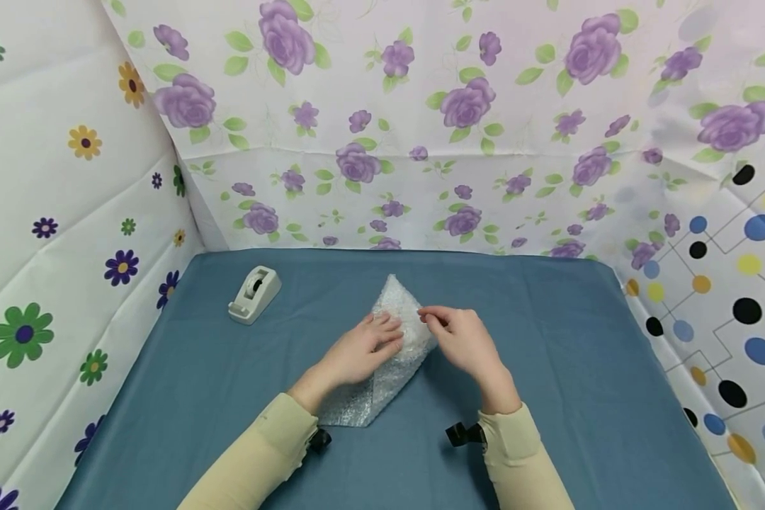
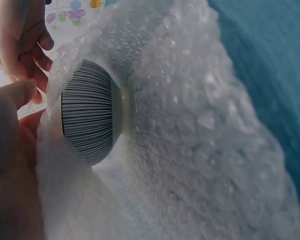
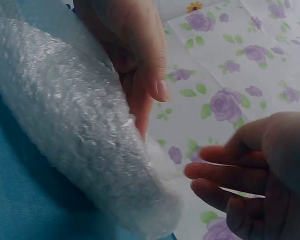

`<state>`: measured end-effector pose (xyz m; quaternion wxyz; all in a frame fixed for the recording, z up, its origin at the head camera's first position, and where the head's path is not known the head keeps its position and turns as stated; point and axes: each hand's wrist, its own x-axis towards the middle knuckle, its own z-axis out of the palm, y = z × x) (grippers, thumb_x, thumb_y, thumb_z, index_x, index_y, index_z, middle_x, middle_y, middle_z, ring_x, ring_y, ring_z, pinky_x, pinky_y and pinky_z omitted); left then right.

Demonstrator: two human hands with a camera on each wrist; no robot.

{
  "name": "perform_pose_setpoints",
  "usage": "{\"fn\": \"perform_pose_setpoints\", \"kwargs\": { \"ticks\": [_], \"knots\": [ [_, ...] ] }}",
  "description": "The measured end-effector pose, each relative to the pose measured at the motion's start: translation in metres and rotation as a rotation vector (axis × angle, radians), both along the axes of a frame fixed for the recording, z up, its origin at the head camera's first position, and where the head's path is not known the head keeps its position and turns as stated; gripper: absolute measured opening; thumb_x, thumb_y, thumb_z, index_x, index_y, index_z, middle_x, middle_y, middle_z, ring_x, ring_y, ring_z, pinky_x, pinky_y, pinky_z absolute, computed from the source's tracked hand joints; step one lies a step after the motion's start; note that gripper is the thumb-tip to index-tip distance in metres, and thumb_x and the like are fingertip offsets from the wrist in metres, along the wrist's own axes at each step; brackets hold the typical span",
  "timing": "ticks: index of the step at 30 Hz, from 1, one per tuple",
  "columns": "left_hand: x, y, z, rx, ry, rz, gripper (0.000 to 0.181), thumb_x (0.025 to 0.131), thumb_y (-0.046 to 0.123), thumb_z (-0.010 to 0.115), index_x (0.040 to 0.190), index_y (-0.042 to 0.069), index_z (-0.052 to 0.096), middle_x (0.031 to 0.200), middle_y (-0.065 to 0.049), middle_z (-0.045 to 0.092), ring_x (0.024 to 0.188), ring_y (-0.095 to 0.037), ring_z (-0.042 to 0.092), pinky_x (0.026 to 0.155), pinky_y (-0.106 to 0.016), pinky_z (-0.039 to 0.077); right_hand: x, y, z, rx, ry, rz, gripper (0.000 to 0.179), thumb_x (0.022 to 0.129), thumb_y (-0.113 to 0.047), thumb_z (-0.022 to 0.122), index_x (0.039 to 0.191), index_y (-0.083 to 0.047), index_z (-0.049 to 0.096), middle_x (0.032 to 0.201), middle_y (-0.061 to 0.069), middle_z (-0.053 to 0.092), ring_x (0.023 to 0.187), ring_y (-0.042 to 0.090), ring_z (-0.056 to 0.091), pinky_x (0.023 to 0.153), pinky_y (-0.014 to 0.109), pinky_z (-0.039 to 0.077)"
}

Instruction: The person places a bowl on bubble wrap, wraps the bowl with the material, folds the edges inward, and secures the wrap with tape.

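A sheet of clear bubble wrap [image 1: 385,389] lies folded over at the middle of the table. Inside the fold, the left wrist view shows a bowl [image 2: 90,112] with fine dark stripes, tipped on its side as that view sees it; from the head view the wrap hides it. My left hand [image 1: 360,350] rests on top of the wrap with its fingers extended. Beside the wrap's upper right edge is my right hand [image 1: 465,343], fingers loosely bent. In the right wrist view those fingers [image 3: 215,175] stand a little apart from the wrap and hold nothing.
A white tape dispenser [image 1: 255,295] with a roll in it stands at the back left of the table. Blue-grey cloth [image 1: 580,368] covers the tabletop. Patterned sheets [image 1: 370,142] hang behind and on both sides.
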<state>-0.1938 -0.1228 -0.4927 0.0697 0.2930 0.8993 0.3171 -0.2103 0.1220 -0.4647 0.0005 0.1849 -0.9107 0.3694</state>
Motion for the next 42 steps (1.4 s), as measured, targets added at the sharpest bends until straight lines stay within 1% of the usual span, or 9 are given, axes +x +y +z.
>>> {"fn": "perform_pose_setpoints", "kwargs": {
  "ticks": [2, 3, 6, 11, 15, 19, 26, 34, 42],
  "knots": [
    [0.002, -0.001, -0.001, -0.062, 0.019, -0.028, 0.051, 0.115, 0.038, 0.05, 0.151, 0.004, 0.061, 0.167, -0.012, 0.043, 0.161, -0.033, 0.024, 0.132, -0.047, 0.01, 0.001, -0.003, -0.004, 0.063, -0.002, 0.07, 0.031, 0.113, -0.024, 0.057, 0.136, -0.016, 0.076, 0.094, 0.002, 0.076, 0.073, 0.022, 0.062, 0.065, 0.039, 0.053],
    [0.003, -0.001, -0.002, -0.097, 0.03, -0.044, 0.052, 0.115, 0.04, 0.05, 0.153, 0.005, 0.059, 0.168, -0.011, 0.041, 0.162, -0.033, 0.022, 0.132, -0.048, 0.009, 0.001, -0.005, -0.006, 0.093, 0.002, 0.102, 0.031, 0.113, -0.024, 0.058, 0.137, -0.016, 0.076, 0.1, 0.004, 0.077, 0.087, 0.023, 0.065, 0.075, 0.043, 0.054],
    [0.006, -0.002, -0.001, -0.177, 0.055, -0.076, 0.055, 0.115, 0.044, 0.05, 0.157, 0.008, 0.056, 0.17, -0.011, 0.036, 0.163, -0.033, 0.016, 0.132, -0.05, 0.007, 0.003, -0.01, -0.012, 0.173, 0.059, 0.167, 0.03, 0.111, -0.021, 0.062, 0.137, -0.017, 0.076, 0.14, 0.002, 0.071, 0.127, 0.03, 0.056, 0.097, 0.054, 0.046],
    [0.007, -0.003, -0.001, -0.233, 0.059, -0.083, 0.057, 0.115, 0.046, 0.048, 0.158, 0.01, 0.055, 0.172, -0.009, 0.034, 0.164, -0.03, 0.013, 0.132, -0.051, 0.006, 0.004, -0.016, -0.018, 0.328, 0.149, 0.131, 0.027, 0.109, -0.02, 0.066, 0.133, -0.017, 0.079, 0.152, 0.0, 0.063, 0.14, 0.035, 0.046, 0.096, 0.059, 0.032],
    [0.007, -0.003, -0.003, -0.238, 0.077, -0.071, 0.056, 0.114, 0.048, 0.049, 0.153, 0.01, 0.061, 0.171, -0.008, 0.037, 0.164, -0.029, 0.016, 0.132, -0.053, 0.008, 0.005, -0.02, -0.018, 0.388, 0.112, 0.085, 0.027, 0.109, -0.02, 0.067, 0.132, -0.015, 0.079, 0.155, -0.001, 0.06, 0.154, 0.044, 0.032, 0.104, 0.067, 0.024],
    [0.007, -0.001, -0.005, -0.246, 0.106, -0.055, 0.055, 0.114, 0.048, 0.05, 0.149, 0.008, 0.065, 0.169, -0.01, 0.041, 0.163, -0.029, 0.02, 0.131, -0.055, 0.01, 0.006, -0.023, -0.018, 0.416, 0.032, 0.061, 0.029, 0.11, -0.024, 0.064, 0.135, -0.016, 0.078, 0.159, -0.003, 0.056, 0.157, 0.049, 0.025, 0.111, 0.076, 0.016],
    [0.006, 0.004, -0.004, -0.313, 0.127, -0.026, 0.055, 0.113, 0.05, 0.051, 0.143, 0.009, 0.07, 0.166, -0.01, 0.046, 0.162, -0.03, 0.024, 0.13, -0.056, 0.014, 0.012, -0.035, -0.02, 0.52, -0.027, 0.027, 0.036, 0.114, -0.032, 0.054, 0.143, -0.021, 0.073, 0.164, -0.004, 0.049, 0.154, 0.05, 0.034, 0.115, 0.085, 0.01],
    [0.006, 0.007, 0.007, -0.371, 0.063, -0.061, 0.065, 0.11, 0.059, 0.051, 0.146, 0.007, 0.067, 0.166, -0.012, 0.046, 0.163, -0.03, 0.022, 0.13, -0.059, 0.013, 0.018, -0.044, -0.025, 0.578, -0.064, -0.027, 0.038, 0.114, -0.035, 0.052, 0.145, -0.023, 0.071, 0.164, -0.008, 0.047, 0.149, 0.044, 0.045, 0.116, 0.083, 0.021],
    [0.003, 0.0, 0.007, -0.344, 0.021, -0.098, 0.066, 0.106, 0.058, 0.06, 0.152, 0.009, 0.062, 0.169, -0.009, 0.041, 0.164, -0.028, 0.017, 0.131, -0.057, 0.009, 0.018, -0.045, -0.025, 0.576, -0.092, -0.008, 0.039, 0.115, -0.035, 0.05, 0.147, -0.021, 0.069, 0.167, -0.007, 0.043, 0.148, 0.045, 0.046, 0.116, 0.081, 0.023]
  ]
}}
